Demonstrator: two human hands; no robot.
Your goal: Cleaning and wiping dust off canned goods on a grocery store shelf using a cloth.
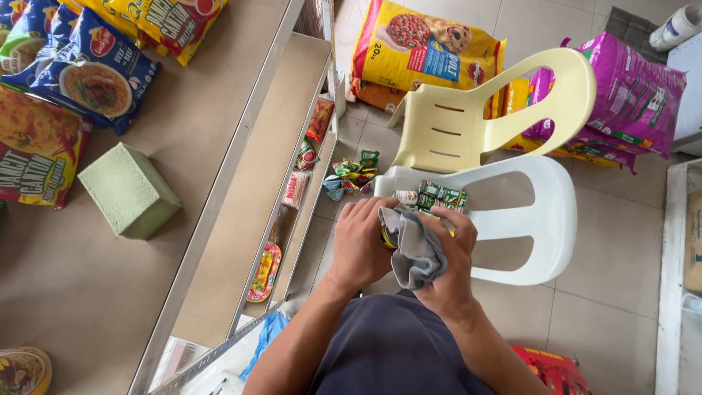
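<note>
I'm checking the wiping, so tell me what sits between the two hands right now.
In the head view, a grey cloth lies bunched between the left hand and right hand, wrapped over a small can that barely shows.

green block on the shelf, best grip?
Take the green block from above across its two long side faces. It lies flat on the shelf with its broad top up and bare space all round, so both sides are free for a hand.

Small shop: shelves (219,183), noodle packets (95,69), pet-food sacks (424,47)
</note>
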